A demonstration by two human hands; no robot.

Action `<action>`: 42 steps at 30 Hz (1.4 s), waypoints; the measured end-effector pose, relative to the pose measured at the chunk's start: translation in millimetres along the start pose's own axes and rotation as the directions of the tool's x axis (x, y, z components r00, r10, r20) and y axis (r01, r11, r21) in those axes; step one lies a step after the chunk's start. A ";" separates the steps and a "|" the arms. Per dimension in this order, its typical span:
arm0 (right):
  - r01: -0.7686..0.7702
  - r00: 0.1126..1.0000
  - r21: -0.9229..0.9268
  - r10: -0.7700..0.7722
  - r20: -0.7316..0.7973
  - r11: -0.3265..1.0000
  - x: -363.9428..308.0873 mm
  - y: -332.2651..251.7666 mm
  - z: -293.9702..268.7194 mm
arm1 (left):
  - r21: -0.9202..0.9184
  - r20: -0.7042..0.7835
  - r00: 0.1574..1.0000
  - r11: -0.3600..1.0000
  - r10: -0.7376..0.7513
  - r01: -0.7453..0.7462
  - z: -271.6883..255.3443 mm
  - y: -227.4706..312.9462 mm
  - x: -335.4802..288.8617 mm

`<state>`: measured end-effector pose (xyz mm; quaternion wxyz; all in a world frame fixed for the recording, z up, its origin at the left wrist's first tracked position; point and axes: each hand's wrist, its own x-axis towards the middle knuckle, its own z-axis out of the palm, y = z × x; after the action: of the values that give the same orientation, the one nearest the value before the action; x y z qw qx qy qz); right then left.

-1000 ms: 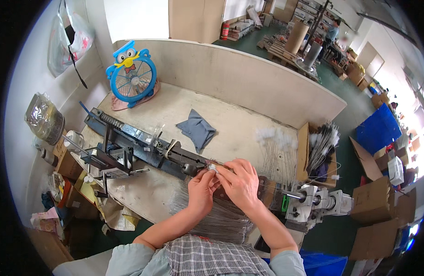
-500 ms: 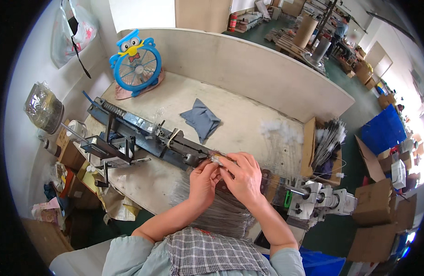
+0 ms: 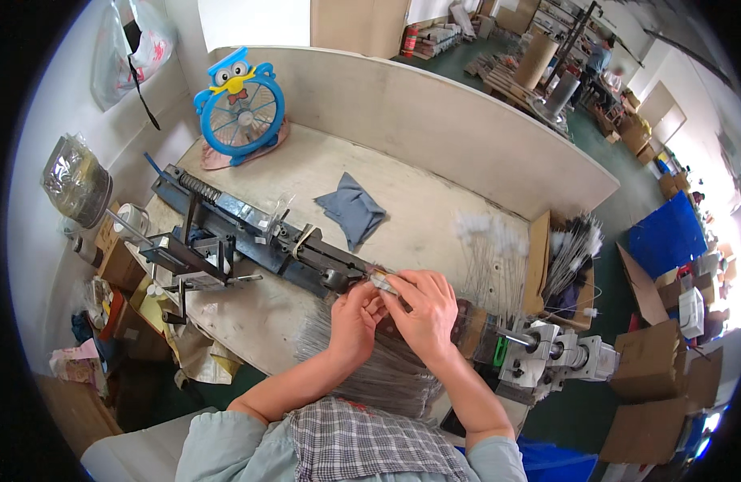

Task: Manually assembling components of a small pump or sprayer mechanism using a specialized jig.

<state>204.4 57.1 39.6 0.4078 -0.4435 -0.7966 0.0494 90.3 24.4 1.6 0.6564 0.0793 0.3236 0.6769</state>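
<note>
My left hand (image 3: pixel 356 321) is closed, with thumb and fingertips pinched together at the near right end of a long dark metal fixture (image 3: pixel 254 233). Whatever may lie between these fingers is hidden. Beside it my right hand (image 3: pixel 427 313) pinches a small pale, shiny piece (image 3: pixel 379 281) at the fixture's tip; its exact kind is too small to make out. Below both hands lies a thick bundle of thin grey wires (image 3: pixel 395 373), spread along the bench's near edge. A rubber band (image 3: pixel 304 239) is looped around the fixture.
A grey cloth (image 3: pixel 351 210) and a blue fan (image 3: pixel 242 112) sit behind the fixture. To the right are white-tufted wires (image 3: pixel 495 249), a cardboard box (image 3: pixel 538 261) of similar wires, and a machine head with a shaft (image 3: pixel 551 349). A low partition (image 3: pixel 435 104) borders the bench.
Both hands stay at the fixture's tip, with only small shifts of the right fingers around the pale piece. The whole view has moved slightly.
</note>
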 end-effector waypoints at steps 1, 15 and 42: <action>-0.003 1.000 -0.010 0.003 -0.011 1.000 -0.7 -0.2 0.6 | -0.004 0.000 1.000 1.000 0.005 -0.005 -1.0 0.0 -0.3; -0.009 1.000 -0.005 0.009 0.021 1.000 -0.3 -2.3 3.0 | -0.077 -0.026 1.000 0.997 -0.013 0.011 -3.9 -3.9 3.4; -0.009 0.999 -0.069 0.011 0.038 0.998 -9.9 4.4 -5.1 | 0.042 -0.016 0.998 0.998 0.054 -0.053 4.4 -4.3 1.0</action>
<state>213.5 50.9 35.1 0.3766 -0.4602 -0.8033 0.0328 96.1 26.4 2.4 0.6334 0.0955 0.3411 0.6880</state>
